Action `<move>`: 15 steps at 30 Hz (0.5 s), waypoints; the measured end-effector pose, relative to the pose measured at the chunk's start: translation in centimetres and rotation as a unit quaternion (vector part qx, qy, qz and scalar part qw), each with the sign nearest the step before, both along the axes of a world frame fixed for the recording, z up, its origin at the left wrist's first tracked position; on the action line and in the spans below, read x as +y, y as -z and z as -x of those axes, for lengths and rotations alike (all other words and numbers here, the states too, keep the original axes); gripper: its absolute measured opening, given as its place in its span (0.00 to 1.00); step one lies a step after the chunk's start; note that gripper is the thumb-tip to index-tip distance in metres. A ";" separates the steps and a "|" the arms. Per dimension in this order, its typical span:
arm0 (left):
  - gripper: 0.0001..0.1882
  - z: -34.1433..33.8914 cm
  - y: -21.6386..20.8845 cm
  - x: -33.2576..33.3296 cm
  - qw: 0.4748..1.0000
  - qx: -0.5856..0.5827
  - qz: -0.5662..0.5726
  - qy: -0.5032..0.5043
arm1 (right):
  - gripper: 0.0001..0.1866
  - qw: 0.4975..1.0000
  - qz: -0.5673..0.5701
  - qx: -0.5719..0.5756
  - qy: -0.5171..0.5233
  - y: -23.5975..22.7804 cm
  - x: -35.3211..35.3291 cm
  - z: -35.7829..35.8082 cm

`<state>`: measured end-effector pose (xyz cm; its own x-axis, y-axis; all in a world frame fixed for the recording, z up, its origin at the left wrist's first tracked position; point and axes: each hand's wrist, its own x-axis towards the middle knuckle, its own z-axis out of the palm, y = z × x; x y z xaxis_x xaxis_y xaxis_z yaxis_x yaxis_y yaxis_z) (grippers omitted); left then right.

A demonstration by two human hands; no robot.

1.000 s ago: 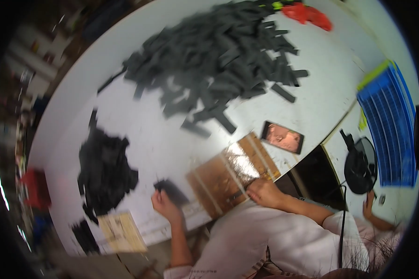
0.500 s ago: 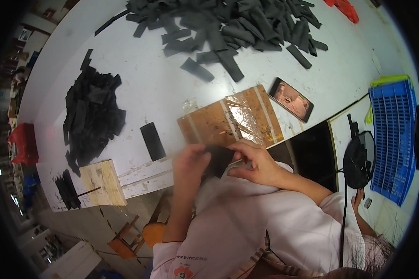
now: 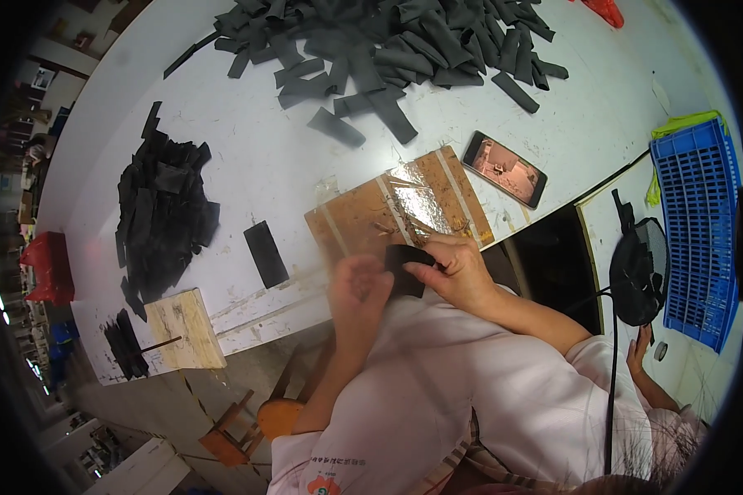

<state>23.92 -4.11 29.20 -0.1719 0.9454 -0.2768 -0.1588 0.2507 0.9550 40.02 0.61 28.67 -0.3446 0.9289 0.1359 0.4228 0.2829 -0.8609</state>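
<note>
By the white tabletop's edge [image 3: 264,327], bare leftward, we're pinching a curved black cloth-like strip [image 3: 397,266] in our right hand [image 3: 462,276]; our left hand [image 3: 360,289] is showing blurred, its grip unclear.

A white surface [image 3: 239,157] (scuffed and flecked along its near edge) carries a brown board [image 3: 363,213] just beyond the right hand [image 3: 461,276], with a phone [image 3: 504,169] farther off. Left of the left hand [image 3: 359,287] lie a black strip [image 3: 266,254], a black heap [image 3: 163,219] and a pale wooden block [image 3: 188,323]; well beyond both hands spreads a large dark grey pile [image 3: 388,49].
</note>
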 end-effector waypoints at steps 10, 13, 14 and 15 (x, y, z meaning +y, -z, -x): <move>0.08 -0.4 -1.6 0.6 0.992 -0.087 0.076 0.056 | 0.09 0.983 -0.153 -0.097 -0.025 -0.5 0.1 -0.5; 0.08 -0.4 -2.1 0.8 0.986 -0.110 0.111 0.063 | 0.10 0.976 -0.181 -0.118 -0.022 -0.6 0.0 -0.6; 0.09 -0.4 -2.2 0.9 0.982 -0.126 0.126 0.060 | 0.10 0.974 -0.189 -0.126 -0.023 -0.6 0.1 -0.6; 0.09 -0.4 -2.1 1.0 0.978 -0.143 0.140 0.058 | 0.09 0.972 -0.191 -0.135 -0.022 -0.5 0.0 -0.7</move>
